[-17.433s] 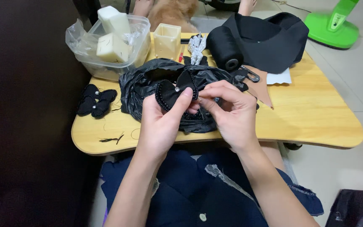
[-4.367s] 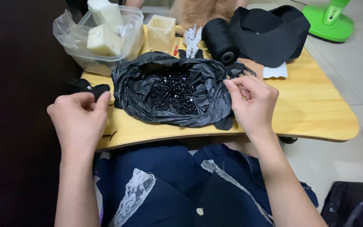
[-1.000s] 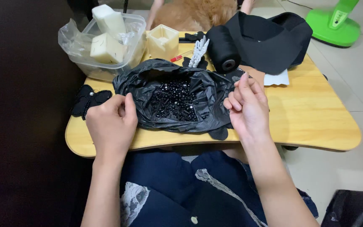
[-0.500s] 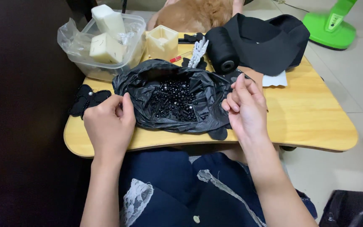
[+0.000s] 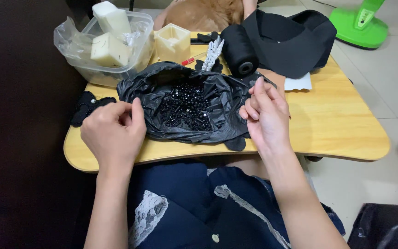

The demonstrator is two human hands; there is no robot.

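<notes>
A crumpled black plastic bag [image 5: 226,115] lies open on the wooden lap table [image 5: 337,124], with a heap of small black beads [image 5: 185,108] inside. My left hand [image 5: 114,136] rests at the bag's left rim, fingers curled and thumb against the plastic. My right hand [image 5: 266,117] is at the bag's right rim with its fingertips bunched together. I cannot see whether it pinches anything. Black fabric bows [image 5: 86,106] lie on the table just left of my left hand.
At the back stand a clear plastic tub [image 5: 141,44] with white blocks, a cream square cup [image 5: 173,41], white clips [image 5: 213,48], a black thread spool [image 5: 238,53] and folded black fabric [image 5: 291,44]. A green fan base [image 5: 360,25] is on the floor at the right.
Long ago both hands held a black bow over the bag. That bow now lies at the left and both hands sit at the bag's sides, almost still over the last second.
</notes>
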